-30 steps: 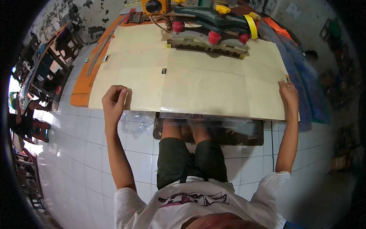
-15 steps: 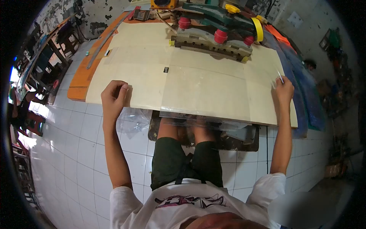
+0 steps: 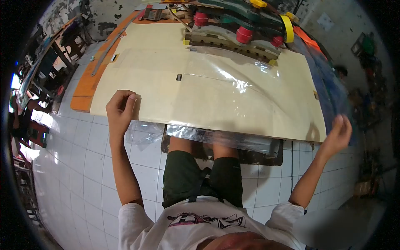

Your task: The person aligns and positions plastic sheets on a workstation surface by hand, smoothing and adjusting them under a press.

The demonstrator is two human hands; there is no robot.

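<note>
A large clear plastic sheet [image 3: 227, 93] lies over the pale cream board on the table [image 3: 137, 83], rippled and glinting at its middle and far right. My left hand [image 3: 121, 110] rests at the board's front left edge, fingers curled and thumb pressed to them. Whatever may be in that grip is hidden. Past the board's front right corner is my right hand [image 3: 338, 135], raised and slightly blurred. Its fingers are bent and a little apart, and I see nothing in them.
A green machine [image 3: 233, 23] with red knobs and a long bar [image 3: 231, 48] stands over the board's back. A metal ruler [image 3: 109, 52] lies at the left on orange wood [image 3: 81, 98]. Clear plastic [image 3: 143, 133] hangs below the front edge. Blue material [image 3: 323, 83] drapes at right.
My right hand has moved right and toward me, off the board; the thin shiny thing at its fingertips no longer shows. The plastic sheet has shifted and rippled. My left hand has hardly moved.
</note>
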